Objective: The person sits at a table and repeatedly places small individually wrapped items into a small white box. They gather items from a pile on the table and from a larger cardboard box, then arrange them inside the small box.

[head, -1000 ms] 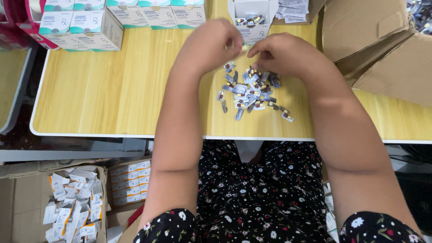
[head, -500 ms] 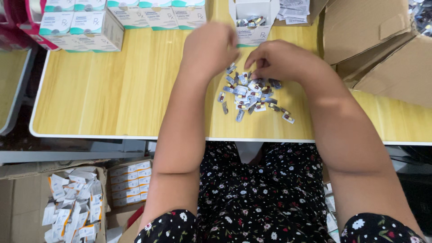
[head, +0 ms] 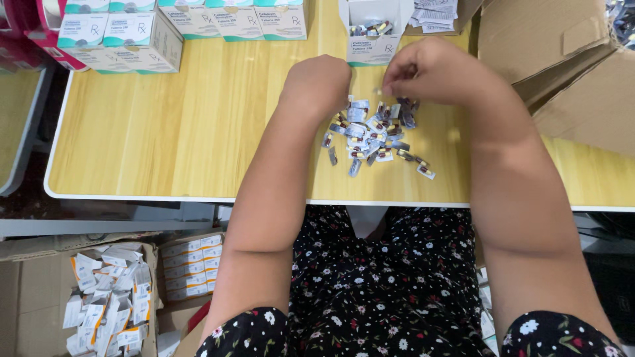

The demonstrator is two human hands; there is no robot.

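The right hand (head: 430, 69) is pinching 1 small foil capsule packet just short of the open white box (head: 372, 30), while the curled left hand (head: 321, 82), grip hidden, is resting at the loose packet pile (head: 374, 135) on the tabletop (head: 165, 132), keeping supply near.

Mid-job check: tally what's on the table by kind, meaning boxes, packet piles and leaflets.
closed white-and-teal boxes: at least 7, stack cut off by the frame edge
open white box: 1
pile of foil capsule packets: 1, packets too many to count
leaflet stack: 1
Total: at least 10
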